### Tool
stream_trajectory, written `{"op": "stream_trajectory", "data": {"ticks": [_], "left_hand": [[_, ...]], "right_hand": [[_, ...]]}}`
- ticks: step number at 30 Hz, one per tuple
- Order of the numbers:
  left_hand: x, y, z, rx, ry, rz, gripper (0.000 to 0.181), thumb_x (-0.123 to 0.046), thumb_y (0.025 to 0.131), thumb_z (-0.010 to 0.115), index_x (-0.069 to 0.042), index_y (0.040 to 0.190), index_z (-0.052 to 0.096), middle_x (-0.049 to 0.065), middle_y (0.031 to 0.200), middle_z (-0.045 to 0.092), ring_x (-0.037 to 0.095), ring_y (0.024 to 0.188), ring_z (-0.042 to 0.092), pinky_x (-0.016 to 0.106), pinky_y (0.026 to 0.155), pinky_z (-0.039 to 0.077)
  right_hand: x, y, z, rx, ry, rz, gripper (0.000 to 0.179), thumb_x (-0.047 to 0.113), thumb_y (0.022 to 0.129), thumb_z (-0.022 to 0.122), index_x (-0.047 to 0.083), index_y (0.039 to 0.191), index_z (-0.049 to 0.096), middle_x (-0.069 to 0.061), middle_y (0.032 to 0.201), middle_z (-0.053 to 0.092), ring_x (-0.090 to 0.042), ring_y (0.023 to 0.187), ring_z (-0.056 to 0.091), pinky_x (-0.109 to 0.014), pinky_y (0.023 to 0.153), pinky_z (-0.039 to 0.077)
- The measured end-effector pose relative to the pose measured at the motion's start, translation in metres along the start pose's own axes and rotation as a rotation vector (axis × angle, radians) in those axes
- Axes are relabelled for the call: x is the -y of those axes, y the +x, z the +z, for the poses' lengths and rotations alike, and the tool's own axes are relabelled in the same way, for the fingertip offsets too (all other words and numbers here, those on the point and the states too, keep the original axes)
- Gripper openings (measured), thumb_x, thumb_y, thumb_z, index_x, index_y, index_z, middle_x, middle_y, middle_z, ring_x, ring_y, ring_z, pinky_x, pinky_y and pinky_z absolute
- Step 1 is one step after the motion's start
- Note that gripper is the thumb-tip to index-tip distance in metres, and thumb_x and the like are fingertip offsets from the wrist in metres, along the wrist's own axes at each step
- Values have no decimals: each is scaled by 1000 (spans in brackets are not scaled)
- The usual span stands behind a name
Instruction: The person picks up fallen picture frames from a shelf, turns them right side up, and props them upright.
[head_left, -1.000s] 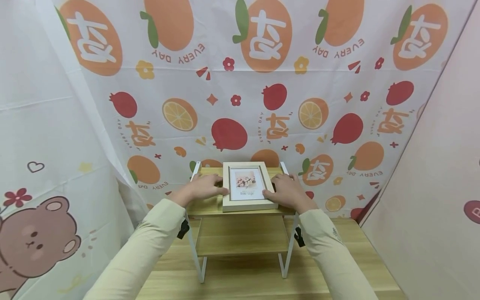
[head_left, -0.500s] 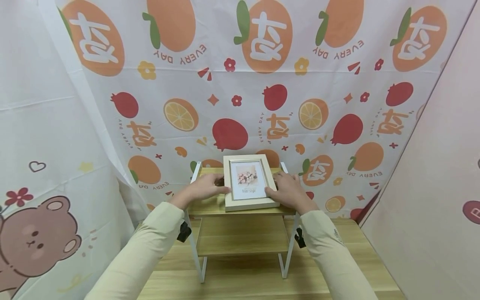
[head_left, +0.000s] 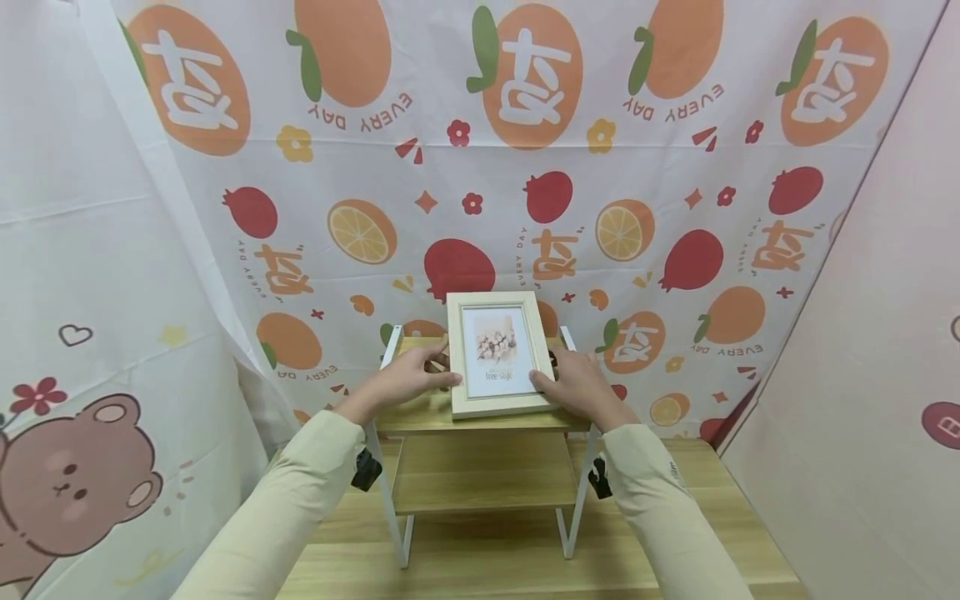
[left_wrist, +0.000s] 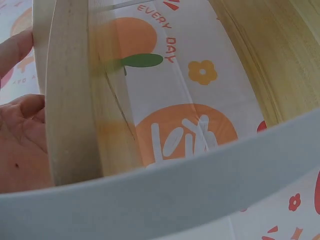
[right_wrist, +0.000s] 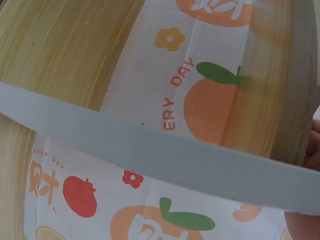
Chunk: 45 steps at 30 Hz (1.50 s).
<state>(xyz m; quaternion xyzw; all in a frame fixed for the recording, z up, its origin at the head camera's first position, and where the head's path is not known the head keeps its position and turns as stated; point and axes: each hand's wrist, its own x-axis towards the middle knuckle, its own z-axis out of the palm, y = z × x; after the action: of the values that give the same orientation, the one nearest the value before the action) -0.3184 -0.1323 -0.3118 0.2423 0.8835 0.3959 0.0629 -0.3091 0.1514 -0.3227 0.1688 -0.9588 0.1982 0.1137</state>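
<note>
Two sides of the picture frame (head_left: pixel 501 357) were in my grip: my left hand (head_left: pixel 405 379) pinched one and my right hand (head_left: pixel 581 383) the other, thumbs at the front and fingers curled round the sides. It was over the top shelf (head_left: pixel 420 412), face up and, I judged, tipped with its far end raised; I couldn't tell whether the near edge touched the wood. If one hand loosened or lifted faster than the other, it could twist and slip, and a corner might knock the shelf. Tilting it too far back could let it slide toward the printed cloth (head_left: pixel 375 158) behind. The head view alone showed the flower picture (head_left: pixel 495 340) and where both thumbs sat. The left wrist view gave me instead a side bar (left_wrist: pixel 160 195) close up, with part of my palm beyond a wooden edge. The right wrist view had another bar (right_wrist: pixel 150 150) crossing it, with only a sliver of my hand at the border.
</note>
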Motion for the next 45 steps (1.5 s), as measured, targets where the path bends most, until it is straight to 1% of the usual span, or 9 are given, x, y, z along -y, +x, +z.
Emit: {"op": "stream_trajectory", "data": {"ticks": [6,13,18,26,31,34,38,41,45], "left_hand": [[0,-1,0,-23,-50,24,85,-30,94,63,0,153,9,22,127,55,17,93,65,31,77,50],[-3,-5,2,-78,-30,38,87,-29,93,64,-4,155,8,21,127,55,28,106,61,36,82,51],[-3,-7,3,-131,-37,52,87,-26,92,67,-8,156,10,21,128,55,29,107,58,33,79,50],[-3,-6,3,-227,-70,74,90,-18,87,72,-17,156,14,18,127,60,25,104,57,31,78,46],[-5,-8,6,-267,-43,101,91,-18,86,73,-19,156,15,18,127,60,24,103,58,32,78,47],[-5,-11,9,-293,2,138,89,-17,86,73,-16,156,17,18,123,61,24,99,59,31,74,48],[-7,-13,11,-324,38,175,89,-16,85,74,-14,155,18,17,116,62,24,95,61,27,69,49],[-7,-13,12,-341,64,202,90,-14,85,74,-12,155,18,16,112,61,24,93,61,26,66,48],[-9,-13,13,-367,118,249,92,-13,83,75,-9,154,17,16,111,61,24,92,62,25,65,48]], "right_hand": [[-1,-3,-4,61,85,-19,68,38,98,52,-1,148,30,-21,120,66,-34,111,64,-62,111,18],[-7,-4,-4,98,148,-65,70,36,100,48,1,152,18,-18,117,69,-35,126,54,-60,108,16],[-6,-5,-4,111,186,-72,77,38,99,51,2,154,10,-19,109,71,-36,124,55,-61,109,14],[-4,-5,-4,101,238,-33,87,37,96,58,10,156,0,-24,124,63,-35,114,63,-65,114,3],[-3,-6,-3,61,232,-25,91,37,93,62,11,156,1,-26,142,47,-38,109,64,-60,114,21],[-3,-7,-2,37,213,-25,93,37,91,65,13,156,2,-27,119,63,-30,81,68,-52,98,44],[-3,-7,-1,10,186,-31,96,37,90,66,15,156,1,-17,69,60,-16,49,45,-40,75,46],[-3,-7,0,-37,151,-56,97,35,89,68,12,156,2,-19,83,64,-19,58,51,-42,75,47],[-2,-8,0,-87,121,-78,98,33,89,69,12,155,1,-28,132,54,-33,91,63,-47,79,50]]}}
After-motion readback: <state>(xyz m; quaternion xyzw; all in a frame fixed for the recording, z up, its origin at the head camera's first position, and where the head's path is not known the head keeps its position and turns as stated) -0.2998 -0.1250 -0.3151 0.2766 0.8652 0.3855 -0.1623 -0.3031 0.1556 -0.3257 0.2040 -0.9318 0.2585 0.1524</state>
